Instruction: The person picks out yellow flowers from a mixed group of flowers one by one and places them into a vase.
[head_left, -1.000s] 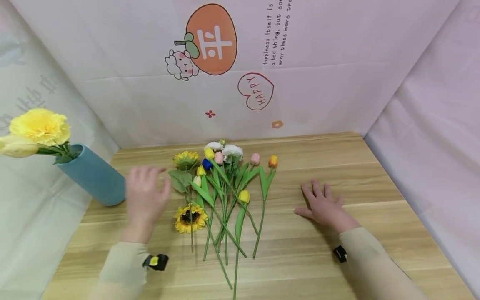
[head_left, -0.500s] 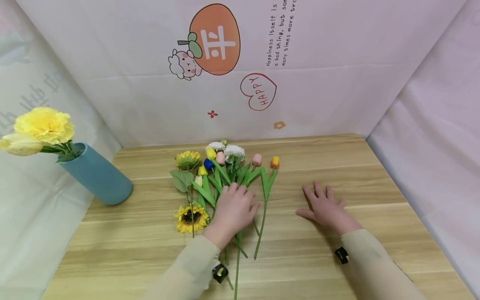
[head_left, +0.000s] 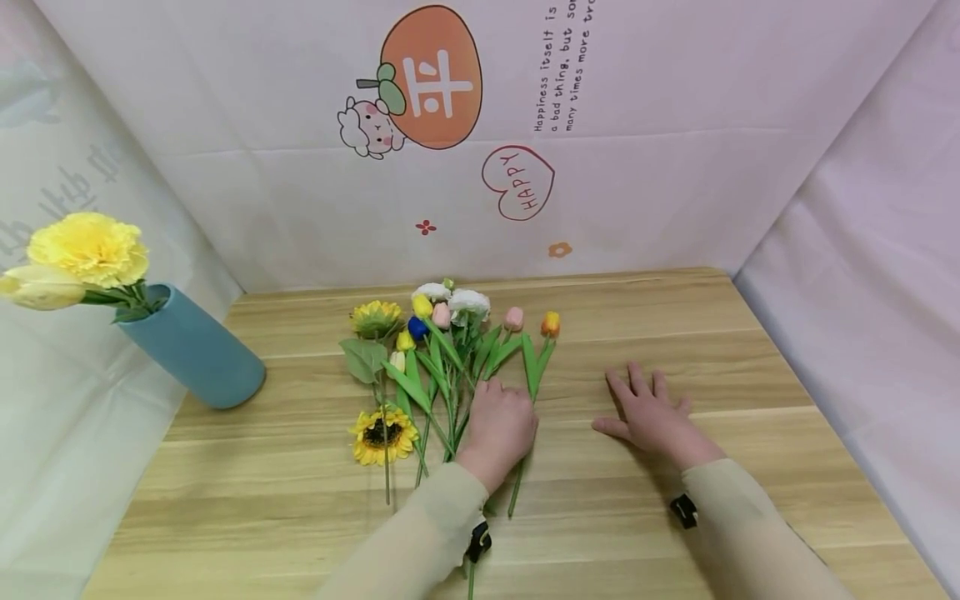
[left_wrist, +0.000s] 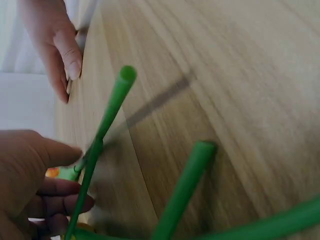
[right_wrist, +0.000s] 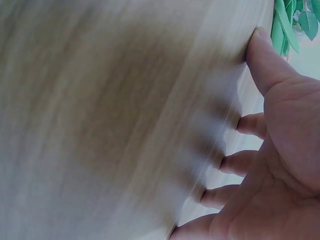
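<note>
My left hand is over the right side of a spread of artificial flowers on the wooden table. In the left wrist view its thumb and curled fingers stand apart, with a green stem crossing in front of the fingers. The hand covers the yellow tulip's place. Just right of it lies an orange tulip; pink tulips, white flowers and a blue tulip lie beyond. My right hand rests on the table, fingers spread, fingertips touching the wood, holding nothing.
A blue vase stands at the left with a yellow carnation and a pale tulip in it. A sunflower lies left of the tulips, another behind it. White printed cloth hangs at the table's back.
My left hand has gone from beside the vase rightward across the flowers to where the near yellow tulip lay. The right hand has stayed put.
</note>
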